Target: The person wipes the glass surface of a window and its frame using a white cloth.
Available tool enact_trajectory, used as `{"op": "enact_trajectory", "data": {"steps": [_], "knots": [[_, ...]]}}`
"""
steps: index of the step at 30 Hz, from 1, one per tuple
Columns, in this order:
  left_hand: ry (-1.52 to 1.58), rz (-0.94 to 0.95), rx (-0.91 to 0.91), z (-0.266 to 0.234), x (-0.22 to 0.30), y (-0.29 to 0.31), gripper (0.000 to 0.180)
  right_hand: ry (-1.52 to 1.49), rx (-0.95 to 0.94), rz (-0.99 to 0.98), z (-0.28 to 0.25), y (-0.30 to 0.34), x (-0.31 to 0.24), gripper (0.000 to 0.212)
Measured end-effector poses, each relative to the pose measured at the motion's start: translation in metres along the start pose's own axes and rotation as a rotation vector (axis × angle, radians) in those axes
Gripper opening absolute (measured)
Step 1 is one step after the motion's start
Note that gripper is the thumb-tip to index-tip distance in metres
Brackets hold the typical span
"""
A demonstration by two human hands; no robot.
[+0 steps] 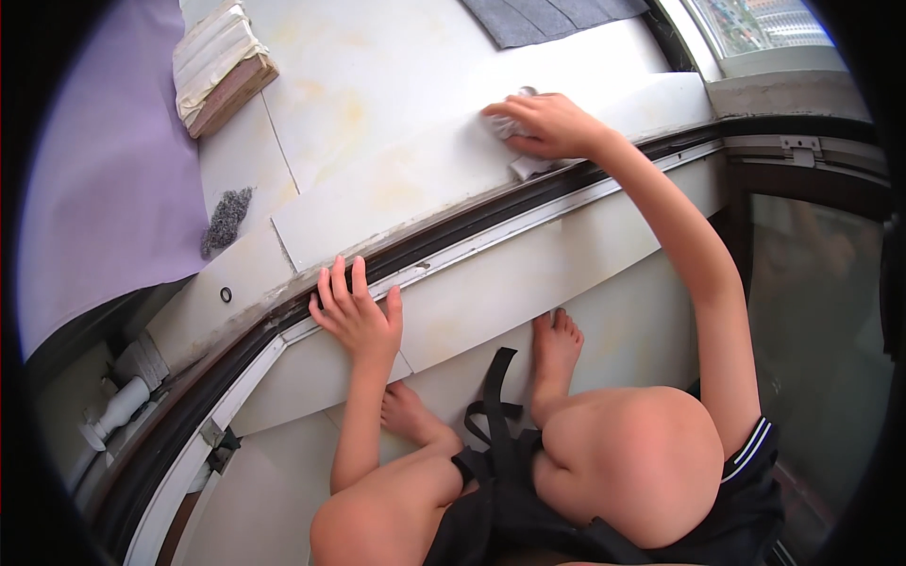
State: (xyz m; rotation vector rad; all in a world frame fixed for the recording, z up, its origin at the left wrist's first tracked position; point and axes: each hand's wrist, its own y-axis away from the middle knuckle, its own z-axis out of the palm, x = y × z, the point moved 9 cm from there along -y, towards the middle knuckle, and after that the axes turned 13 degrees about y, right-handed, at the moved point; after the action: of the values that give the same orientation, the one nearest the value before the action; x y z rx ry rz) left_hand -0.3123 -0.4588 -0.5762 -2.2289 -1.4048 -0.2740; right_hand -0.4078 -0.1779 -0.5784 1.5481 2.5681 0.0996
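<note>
Far left: purple cloth (113, 170), hanging in a broad sheet; its outer side runs off into the black rim of the lens. Below it, lower left, a white pipe fitting (123, 407), partly in shadow; the parts around it hard to make out.

Upper left: a block (222, 71) with a brown side and a creased, pale top layer, material uncertain, beside the cloth on a white tiled surface (377, 132). Under it in the frame, a dark, tangled scourer (226, 223), then a small black ring (222, 297).

Centre left: left hand (360, 316) open, fingers spread over the dark and white track (472, 222); palm hidden, so the exact contact cannot be told.

Lower centre: bare feet, knees and a black strap (495, 396); legs cut by the lower edge.

Top centre: grey cloth (552, 17), cut off by the upper edge.

Upper centre, right of middle: right hand (557, 124), grip closed on a crumpled white wad (507, 124) against the tiles; fingers cover much of it, cloth or paper unclear.

Upper right: window (764, 24), view outside indistinct. Far right: dark glass panel (821, 349), reflections blurred.
</note>
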Motion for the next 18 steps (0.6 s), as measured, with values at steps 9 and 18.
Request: {"op": "enact_trajectory", "data": {"steps": [9, 18], "knots": [[-0.075, 0.011, -0.052, 0.005, 0.003, -0.001, 0.059, -0.043, 0.214, -0.766, 0.008, -0.124, -0.212, 0.033], [-0.059, 0.026, 0.002, 0.006, 0.002, 0.003, 0.059, -0.023, 0.291, -0.854, 0.019, -0.178, -0.270, 0.040]]}}
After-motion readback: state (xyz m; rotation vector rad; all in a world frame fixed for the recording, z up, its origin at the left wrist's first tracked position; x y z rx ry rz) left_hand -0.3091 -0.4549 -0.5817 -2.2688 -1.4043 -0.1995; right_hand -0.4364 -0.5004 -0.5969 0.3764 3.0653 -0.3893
